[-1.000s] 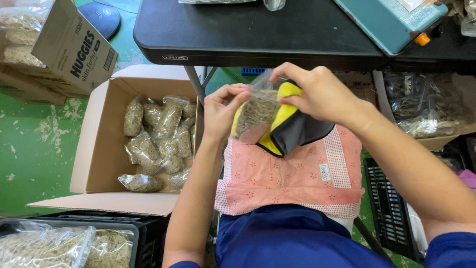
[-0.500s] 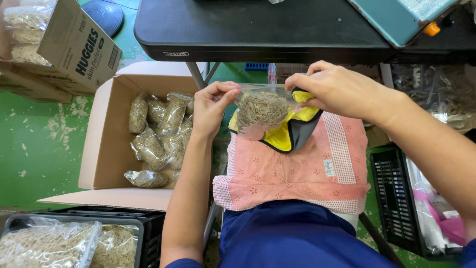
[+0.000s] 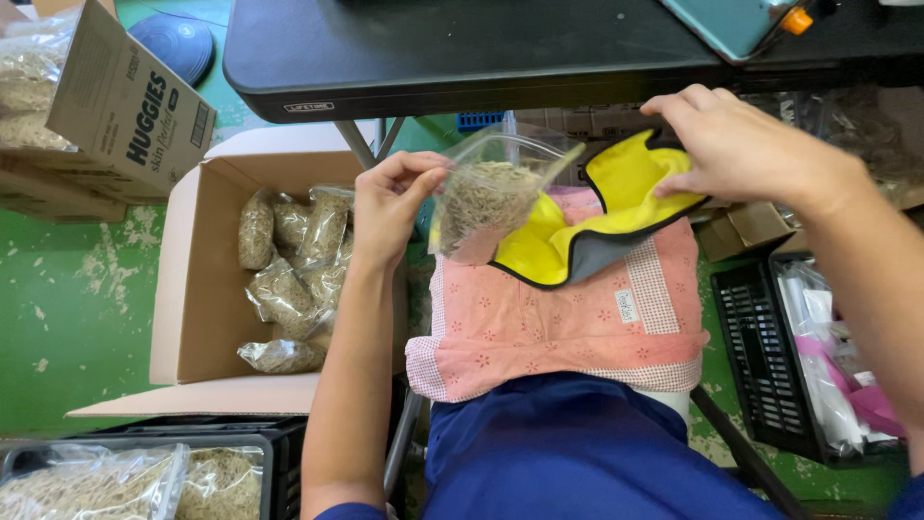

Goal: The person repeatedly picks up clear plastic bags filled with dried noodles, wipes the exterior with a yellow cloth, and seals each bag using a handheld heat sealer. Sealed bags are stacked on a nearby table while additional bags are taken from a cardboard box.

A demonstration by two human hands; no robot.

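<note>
The right hand [image 3: 746,149] covers the far edge of the yellow cloth [image 3: 616,207], and its fingertips are tucked out of sight beneath it. The clear bag [image 3: 486,197] hides the cloth's near-left corner. Left of the cloth, the bags deep in the open cardboard box [image 3: 197,289] overlap, uncountable. The black table [image 3: 462,58] beyond the cloth runs off the top edge.

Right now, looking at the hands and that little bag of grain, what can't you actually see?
Head view only:
- Clear bag: its seal, shut or open, is too small to tell.
- Right hand: fingertips curl over the yellow cloth, hiding the grip.
- Teal machine on the black table: cut off by the top edge.
- Cardboard box: lower packets hidden beneath upper ones.
</note>
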